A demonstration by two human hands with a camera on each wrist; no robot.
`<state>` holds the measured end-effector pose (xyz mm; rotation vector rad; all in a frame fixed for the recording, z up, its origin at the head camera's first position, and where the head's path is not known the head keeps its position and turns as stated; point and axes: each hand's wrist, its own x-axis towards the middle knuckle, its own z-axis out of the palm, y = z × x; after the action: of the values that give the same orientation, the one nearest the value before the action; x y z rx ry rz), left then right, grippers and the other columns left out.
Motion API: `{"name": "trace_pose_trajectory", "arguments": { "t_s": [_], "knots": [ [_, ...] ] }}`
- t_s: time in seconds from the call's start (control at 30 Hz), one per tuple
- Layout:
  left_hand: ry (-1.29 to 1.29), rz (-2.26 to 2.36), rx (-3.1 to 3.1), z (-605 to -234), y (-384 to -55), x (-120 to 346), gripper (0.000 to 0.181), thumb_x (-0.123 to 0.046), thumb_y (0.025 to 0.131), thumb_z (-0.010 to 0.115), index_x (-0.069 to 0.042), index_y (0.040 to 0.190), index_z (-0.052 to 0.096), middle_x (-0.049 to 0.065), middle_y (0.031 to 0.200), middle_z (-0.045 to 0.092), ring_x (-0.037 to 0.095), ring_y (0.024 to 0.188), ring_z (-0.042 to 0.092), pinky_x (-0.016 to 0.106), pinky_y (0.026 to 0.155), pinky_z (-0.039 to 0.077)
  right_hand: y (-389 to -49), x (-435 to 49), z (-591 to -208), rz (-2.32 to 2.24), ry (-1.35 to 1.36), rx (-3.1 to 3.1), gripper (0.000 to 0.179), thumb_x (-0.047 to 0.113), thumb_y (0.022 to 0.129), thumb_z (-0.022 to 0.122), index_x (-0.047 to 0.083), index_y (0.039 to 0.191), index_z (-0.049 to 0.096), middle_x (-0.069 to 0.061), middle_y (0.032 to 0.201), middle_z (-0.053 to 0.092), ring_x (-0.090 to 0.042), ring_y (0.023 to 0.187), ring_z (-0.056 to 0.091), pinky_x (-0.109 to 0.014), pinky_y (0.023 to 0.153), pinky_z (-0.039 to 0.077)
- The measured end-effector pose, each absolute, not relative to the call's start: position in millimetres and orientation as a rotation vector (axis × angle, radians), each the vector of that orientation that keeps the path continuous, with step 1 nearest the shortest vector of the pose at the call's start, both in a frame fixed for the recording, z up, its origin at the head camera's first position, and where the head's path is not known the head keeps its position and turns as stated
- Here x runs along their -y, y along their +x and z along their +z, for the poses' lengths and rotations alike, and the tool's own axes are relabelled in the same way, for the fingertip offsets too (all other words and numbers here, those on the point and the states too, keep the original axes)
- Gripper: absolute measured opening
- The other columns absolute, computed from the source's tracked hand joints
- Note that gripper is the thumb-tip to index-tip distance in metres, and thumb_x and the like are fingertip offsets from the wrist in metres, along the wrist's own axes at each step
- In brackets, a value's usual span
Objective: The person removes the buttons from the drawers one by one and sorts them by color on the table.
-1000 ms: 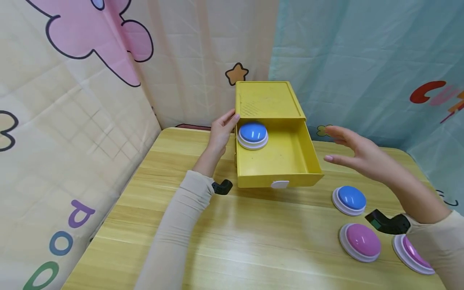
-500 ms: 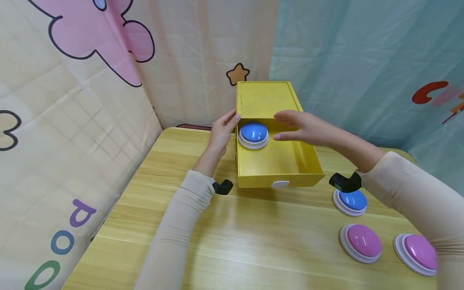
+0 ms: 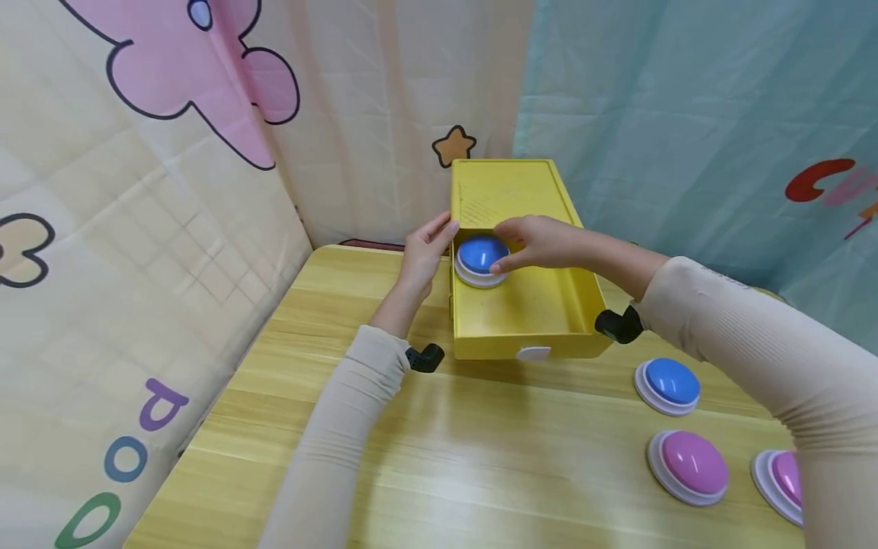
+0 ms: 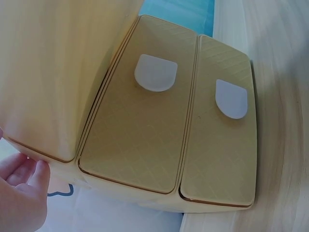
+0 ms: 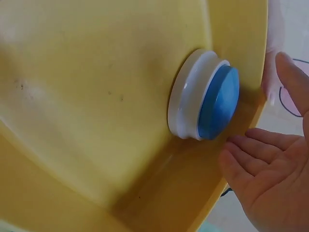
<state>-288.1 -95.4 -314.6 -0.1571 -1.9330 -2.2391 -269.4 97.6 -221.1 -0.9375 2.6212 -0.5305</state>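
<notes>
As the right hand (image 3: 542, 242) arrives over a pulled-out yellow drawer (image 3: 531, 313), a blue dome button (image 3: 482, 253) on a white base comes within its reach. The button sits in the drawer's far left corner, against the side wall. The change appears to bring the work to the brink of a grip, though none seems to have been made: the right hand's fingers are straight, with the thumb spread away from them. Whether a fingertip already brushes the button is hard to tell, since the two wholly overlap at one edge in the head view.

A second earlier, the same hand hung well to the right of the yellow cabinet (image 3: 511, 191); half a second later, it was above the drawer, short of the button. The left hand (image 3: 421, 259) stays at the cabinet's left edge, fingers nearly straight and touching it. The button has not visibly shifted.

Below, two closed drawers with white pulls (image 4: 157, 73) show in the left wrist view. Another blue button (image 3: 672, 380) and a pink button (image 3: 695, 461) stand on the table (image 3: 425, 457).
</notes>
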Motion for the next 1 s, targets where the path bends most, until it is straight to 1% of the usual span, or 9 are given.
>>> {"name": "trace_pose_trajectory", "arguments": {
  "t_s": [0.2, 0.4, 0.53, 0.63, 0.8, 1.0],
  "knots": [
    [-0.153, -2.222, 1.938, -316, -288, 95, 0.044, -0.021, 0.086, 0.062, -0.005, 0.126, 0.053, 0.007, 0.125, 0.053, 0.012, 0.112, 0.049, 0.022, 0.091, 0.039, -276, -90, -223, -0.389, -0.964, -2.601, 0.076, 0.036, 0.082, 0.065, -0.007, 0.135, 0.032, -0.021, 0.135, 0.037, -0.03, 0.122, 0.035, -0.043, 0.102, 0.026],
    [-0.14, -2.233, 1.94, -316, -288, 94, 0.044, -0.021, 0.086, 0.062, -0.005, 0.126, 0.053, 0.007, 0.122, 0.055, 0.012, 0.109, 0.051, 0.023, 0.09, 0.04, -284, -88, -234, -0.393, -0.98, -2.579, 0.073, 0.029, 0.083, 0.066, -0.005, 0.136, 0.03, -0.02, 0.133, 0.039, -0.028, 0.115, 0.04, -0.042, 0.099, 0.03],
    [-0.142, -2.229, 1.926, -315, -288, 94, 0.043, -0.02, 0.086, 0.062, -0.004, 0.126, 0.053, 0.008, 0.122, 0.055, 0.013, 0.109, 0.051, 0.022, 0.09, 0.04, -286, -86, -240, -0.402, -0.982, -2.6, 0.074, 0.026, 0.081, 0.069, -0.003, 0.137, 0.03, -0.019, 0.133, 0.039, -0.029, 0.115, 0.041, -0.042, 0.099, 0.031],
    [-0.143, -2.229, 1.925, -316, -288, 94, 0.043, -0.019, 0.087, 0.062, -0.004, 0.126, 0.052, 0.008, 0.123, 0.054, 0.012, 0.11, 0.05, 0.022, 0.091, 0.039, -285, -86, -243, -0.422, -1.003, -2.616, 0.074, 0.023, 0.078, 0.072, -0.003, 0.135, 0.033, -0.019, 0.131, 0.042, -0.03, 0.114, 0.042, -0.043, 0.098, 0.033],
    [-0.124, -2.232, 1.928, -317, -288, 94, 0.043, -0.02, 0.087, 0.062, -0.004, 0.126, 0.053, 0.007, 0.124, 0.053, 0.012, 0.111, 0.05, 0.022, 0.091, 0.039, -283, -86, -247, -0.447, -1.08, -2.632, 0.068, 0.019, 0.073, 0.076, -0.005, 0.127, 0.043, -0.019, 0.125, 0.047, -0.03, 0.11, 0.046, -0.041, 0.095, 0.037],
    [-0.119, -2.231, 1.915, -316, -287, 93, 0.042, -0.018, 0.087, 0.061, -0.003, 0.125, 0.053, 0.009, 0.123, 0.054, 0.013, 0.109, 0.051, 0.021, 0.089, 0.04, -280, -82, -247, -0.397, -1.115, -2.634, 0.071, 0.02, 0.07, 0.079, -0.007, 0.126, 0.043, -0.018, 0.124, 0.047, -0.028, 0.109, 0.046, -0.041, 0.093, 0.038]
  ]
}}
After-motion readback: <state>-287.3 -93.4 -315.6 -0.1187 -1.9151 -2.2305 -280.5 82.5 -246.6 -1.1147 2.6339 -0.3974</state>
